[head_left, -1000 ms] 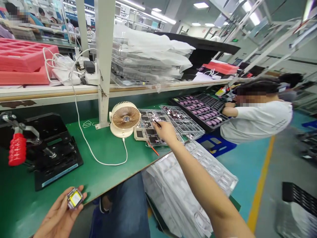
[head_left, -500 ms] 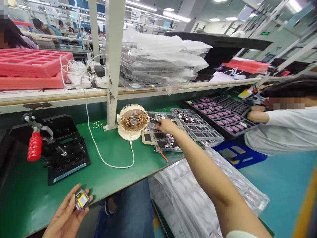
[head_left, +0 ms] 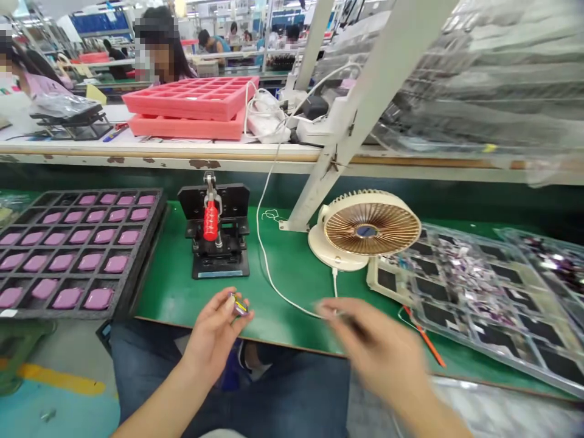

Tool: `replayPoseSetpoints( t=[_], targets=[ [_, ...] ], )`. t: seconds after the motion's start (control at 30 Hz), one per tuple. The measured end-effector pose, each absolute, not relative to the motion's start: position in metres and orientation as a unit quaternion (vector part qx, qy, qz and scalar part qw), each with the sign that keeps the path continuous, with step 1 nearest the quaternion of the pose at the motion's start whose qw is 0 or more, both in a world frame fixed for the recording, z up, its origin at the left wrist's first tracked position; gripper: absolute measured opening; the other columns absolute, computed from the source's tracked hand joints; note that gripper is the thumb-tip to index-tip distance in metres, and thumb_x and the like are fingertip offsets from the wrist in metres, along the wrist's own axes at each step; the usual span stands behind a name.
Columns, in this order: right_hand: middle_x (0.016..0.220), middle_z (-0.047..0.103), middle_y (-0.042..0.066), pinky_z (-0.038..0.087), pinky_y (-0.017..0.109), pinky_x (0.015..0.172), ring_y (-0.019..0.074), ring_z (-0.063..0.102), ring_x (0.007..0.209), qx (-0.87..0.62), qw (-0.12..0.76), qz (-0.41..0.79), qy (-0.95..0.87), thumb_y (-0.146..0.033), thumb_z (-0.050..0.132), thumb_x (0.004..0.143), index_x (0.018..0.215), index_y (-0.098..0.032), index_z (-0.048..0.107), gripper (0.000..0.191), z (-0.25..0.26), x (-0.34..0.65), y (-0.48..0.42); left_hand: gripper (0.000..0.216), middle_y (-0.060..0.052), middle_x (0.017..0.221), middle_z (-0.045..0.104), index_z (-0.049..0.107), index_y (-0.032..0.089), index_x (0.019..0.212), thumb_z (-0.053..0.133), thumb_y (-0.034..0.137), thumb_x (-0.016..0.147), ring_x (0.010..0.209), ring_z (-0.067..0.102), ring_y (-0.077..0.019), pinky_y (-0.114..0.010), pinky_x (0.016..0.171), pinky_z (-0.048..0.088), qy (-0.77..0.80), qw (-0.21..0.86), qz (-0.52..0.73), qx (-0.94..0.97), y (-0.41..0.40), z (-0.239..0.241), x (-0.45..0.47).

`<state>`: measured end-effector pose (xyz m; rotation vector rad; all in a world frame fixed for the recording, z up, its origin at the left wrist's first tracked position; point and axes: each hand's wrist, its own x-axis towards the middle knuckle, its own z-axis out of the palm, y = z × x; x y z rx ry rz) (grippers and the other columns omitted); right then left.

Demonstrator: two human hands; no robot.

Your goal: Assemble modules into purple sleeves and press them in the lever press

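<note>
My left hand is closed on a small purple-rimmed device housing with yellow and silvery parts inside, pinched in the fingertips above the table's front edge. Motion blurs my right hand, which is over the green table right of the left hand. Its fingers look pinched together, and a dark slim tool shows under the palm. Behind my left hand stands a black toggle-clamp fixture with a red handle. Clear plastic trays of small shiny parts lie to the right.
A cream fan with a white cable stands behind my right hand. At left is a black foam tray of purple housings. An orange stick lies by the trays. Pink foam trays sit on the shelf; people are beyond.
My view has turned left. My right hand has left the parts trays and come back toward my left hand, which still holds the device housing.
</note>
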<state>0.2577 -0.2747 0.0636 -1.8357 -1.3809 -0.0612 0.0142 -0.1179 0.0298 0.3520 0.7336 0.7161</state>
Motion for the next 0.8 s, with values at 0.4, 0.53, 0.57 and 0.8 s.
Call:
replayPoseSetpoints(
  t=[0.4, 0.53, 0.57, 0.8],
  targets=[
    [0.107, 0.081, 0.004, 0.067, 0.029, 0.082, 0.0190, 0.081, 0.095, -0.582, 0.503, 0.090, -0.632, -0.015, 0.066, 0.103, 0.116, -0.028, 0.072, 0.020, 0.031, 0.133, -0.202, 0.030, -0.007, 0.115, 0.075, 0.079, 0.022, 0.108, 0.092, 0.022, 0.081, 0.113, 0.072, -0.0261, -0.045, 0.109, 0.054, 0.331, 0.807, 0.421, 0.249, -0.121, 0.026, -0.013],
    [0.105, 0.081, 0.004, 0.066, 0.028, 0.080, 0.0186, 0.080, 0.094, -0.582, 0.503, 0.090, -0.633, -0.015, 0.067, 0.102, 0.114, -0.028, 0.072, 0.018, 0.029, 0.130, -0.202, 0.032, -0.007, 0.116, 0.075, 0.080, 0.022, 0.108, 0.093, 0.023, 0.079, 0.114, 0.072, -0.0262, -0.044, 0.107, 0.055, 0.339, 0.800, 0.422, 0.259, -0.121, 0.023, -0.016],
    [0.105, 0.081, 0.004, 0.065, 0.027, 0.080, 0.0183, 0.080, 0.094, -0.583, 0.503, 0.090, -0.632, -0.015, 0.066, 0.103, 0.114, -0.028, 0.072, 0.018, 0.029, 0.129, -0.202, 0.033, -0.008, 0.116, 0.075, 0.080, 0.022, 0.108, 0.094, 0.023, 0.078, 0.112, 0.072, -0.0256, -0.041, 0.105, 0.056, 0.339, 0.801, 0.417, 0.263, -0.121, 0.022, -0.016],
    [0.105, 0.080, 0.004, 0.064, 0.029, 0.080, 0.0188, 0.079, 0.093, -0.592, 0.501, 0.101, -0.623, -0.015, 0.064, 0.104, 0.111, -0.027, 0.072, 0.016, 0.021, 0.135, -0.203, 0.037, -0.010, 0.118, 0.076, 0.080, 0.023, 0.109, 0.096, 0.023, 0.076, 0.110, 0.071, -0.0240, -0.035, 0.096, 0.058, 0.360, 0.785, 0.404, 0.302, -0.123, 0.021, -0.014]
  ],
)
